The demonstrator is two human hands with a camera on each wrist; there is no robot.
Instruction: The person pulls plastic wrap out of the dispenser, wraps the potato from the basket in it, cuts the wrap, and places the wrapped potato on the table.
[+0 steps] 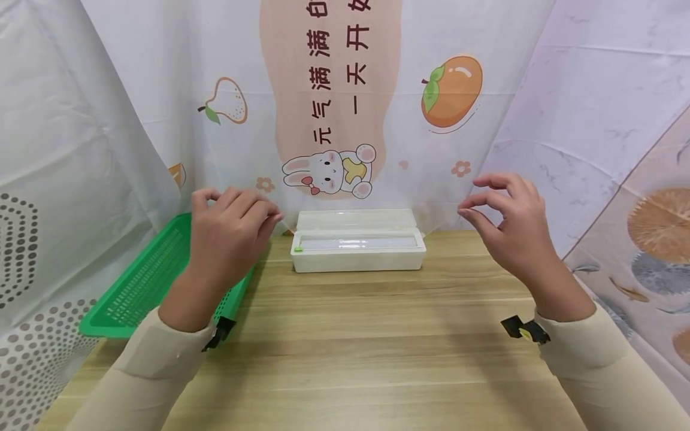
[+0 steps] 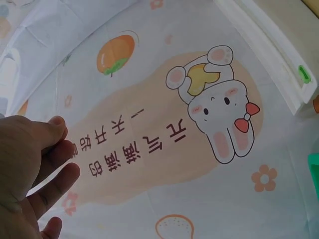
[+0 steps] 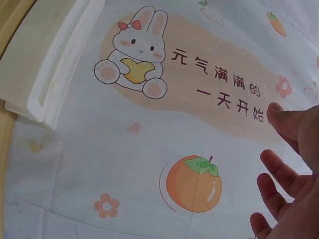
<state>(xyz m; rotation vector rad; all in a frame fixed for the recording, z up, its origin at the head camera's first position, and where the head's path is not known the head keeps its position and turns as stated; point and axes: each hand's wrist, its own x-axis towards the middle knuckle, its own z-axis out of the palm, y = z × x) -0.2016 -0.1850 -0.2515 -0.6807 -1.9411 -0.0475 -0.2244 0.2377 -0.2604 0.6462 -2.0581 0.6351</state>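
Note:
A white cling film dispenser (image 1: 358, 261) with its lid (image 1: 356, 219) raised stands at the back of the table, and a roll lies inside. The small green slider (image 1: 299, 249) sits at its left end. Clear cling film (image 1: 431, 219), hard to see, runs from the box up to both hands. My left hand (image 1: 229, 236) pinches one side of the film between thumb and index finger, left of the box. On the right my right hand (image 1: 512, 230) pinches the other side, its lower fingers spread in the right wrist view. Both hands are raised above the table.
A green plastic basket (image 1: 94, 328) stands at the left, partly behind my left arm. The wood-grain table (image 1: 356, 347) reaches to a printed curtain (image 1: 232, 161) behind the box. More patterned cloth (image 1: 609, 227) hangs at the right.

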